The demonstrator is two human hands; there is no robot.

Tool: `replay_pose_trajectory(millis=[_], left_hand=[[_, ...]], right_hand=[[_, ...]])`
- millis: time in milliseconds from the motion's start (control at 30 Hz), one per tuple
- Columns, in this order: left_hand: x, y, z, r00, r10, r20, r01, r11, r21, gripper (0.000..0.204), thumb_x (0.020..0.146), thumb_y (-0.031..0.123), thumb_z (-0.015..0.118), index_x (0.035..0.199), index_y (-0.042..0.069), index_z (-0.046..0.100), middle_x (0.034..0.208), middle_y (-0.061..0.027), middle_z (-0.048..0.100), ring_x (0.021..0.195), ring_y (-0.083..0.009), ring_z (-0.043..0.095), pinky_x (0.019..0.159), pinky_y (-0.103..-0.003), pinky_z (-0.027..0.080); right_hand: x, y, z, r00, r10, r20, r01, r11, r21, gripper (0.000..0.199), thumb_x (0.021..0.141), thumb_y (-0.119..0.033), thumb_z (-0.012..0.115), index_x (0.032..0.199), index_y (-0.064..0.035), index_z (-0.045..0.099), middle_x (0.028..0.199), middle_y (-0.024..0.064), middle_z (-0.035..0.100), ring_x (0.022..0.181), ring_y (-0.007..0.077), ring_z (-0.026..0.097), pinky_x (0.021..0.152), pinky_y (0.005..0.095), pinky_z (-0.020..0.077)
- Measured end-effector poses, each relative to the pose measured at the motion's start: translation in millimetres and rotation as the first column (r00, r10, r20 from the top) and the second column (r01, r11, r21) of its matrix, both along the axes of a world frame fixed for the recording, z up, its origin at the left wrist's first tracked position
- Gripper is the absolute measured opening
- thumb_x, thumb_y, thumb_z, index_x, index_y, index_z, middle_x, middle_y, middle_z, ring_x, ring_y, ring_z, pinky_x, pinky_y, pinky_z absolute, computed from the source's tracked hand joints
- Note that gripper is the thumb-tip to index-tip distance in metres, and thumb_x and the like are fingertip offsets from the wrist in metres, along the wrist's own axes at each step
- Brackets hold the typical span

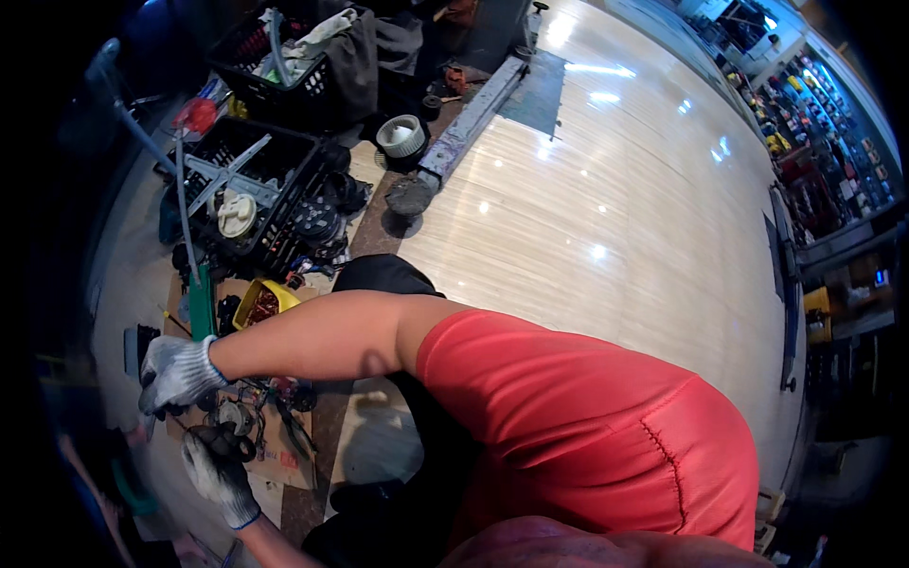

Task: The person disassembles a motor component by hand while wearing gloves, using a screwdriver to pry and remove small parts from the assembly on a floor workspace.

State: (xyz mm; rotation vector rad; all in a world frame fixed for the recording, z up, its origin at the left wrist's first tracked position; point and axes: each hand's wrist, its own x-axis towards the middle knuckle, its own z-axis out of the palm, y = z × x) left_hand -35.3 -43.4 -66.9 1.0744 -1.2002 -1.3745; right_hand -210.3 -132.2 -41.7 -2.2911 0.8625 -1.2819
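Observation:
My right hand [178,375], in a white knit glove with a greyed palm, reaches across to the far left. Its fingers are closed, and what they hold is too dark and small to name. Just below it, my left hand [220,481], gloved too, grips a dark rounded part [227,442]. A thin rod-like piece shows between the two hands. Beneath them lies a brown cardboard sheet [276,458], with a round metal motor-like part [230,414] and several wires and cables on it.
A yellow scoop-shaped container [265,301] holds copper-coloured bits beside a green piece [202,305]. Black crates [270,156] full of parts stand beyond. A white fan wheel [401,137] sits near a long metal beam [473,118]. Glossy tiled floor [606,208] stretches right, toward stocked shelves [838,114].

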Motion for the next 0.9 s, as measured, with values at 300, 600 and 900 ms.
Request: replay_pose_trajectory(millis=[300,600,900], left_hand=[[2.7,-23.7,-22.3,0.946,0.103,0.308,-0.068,0.990,-0.123,0.042,0.103,0.040,0.051,0.108,-0.002,0.056,0.097,-0.0145,0.065,0.087,-0.0215,0.064,0.082,-0.035,0.048],[33.7,-43.2,-48.0,0.708,0.126,0.695,-0.001,0.984,-0.177,0.050,0.102,0.030,0.049,0.141,-0.001,0.048,0.129,-0.0222,0.058,0.110,-0.0313,0.060,0.095,-0.039,0.049],[24.4,-27.2,-29.8,0.161,0.537,0.828,0.539,0.655,-0.529,0.038,0.086,0.011,0.061,0.121,-0.004,0.061,0.108,-0.0300,0.064,0.093,-0.0458,0.063,0.082,-0.050,0.051]], right_hand=[[2.2,-31.7,-23.2,0.945,-0.178,-0.274,0.152,0.982,-0.114,0.037,0.065,-0.036,0.079,0.095,-0.0161,0.070,0.085,0.0105,0.071,0.081,0.0315,0.070,0.068,0.0429,0.0544],[-9.9,-5.7,4.6,0.822,-0.249,-0.513,0.181,0.967,-0.180,0.018,0.084,-0.029,0.063,0.096,-0.0208,0.072,0.089,0.0068,0.073,0.086,0.0299,0.071,0.070,0.0435,0.0556],[-16.2,3.5,1.0,0.928,-0.243,-0.281,0.265,0.963,0.043,0.016,0.082,-0.032,0.065,0.094,-0.0243,0.072,0.089,0.0044,0.072,0.081,0.0268,0.070,0.064,0.0408,0.0551]])
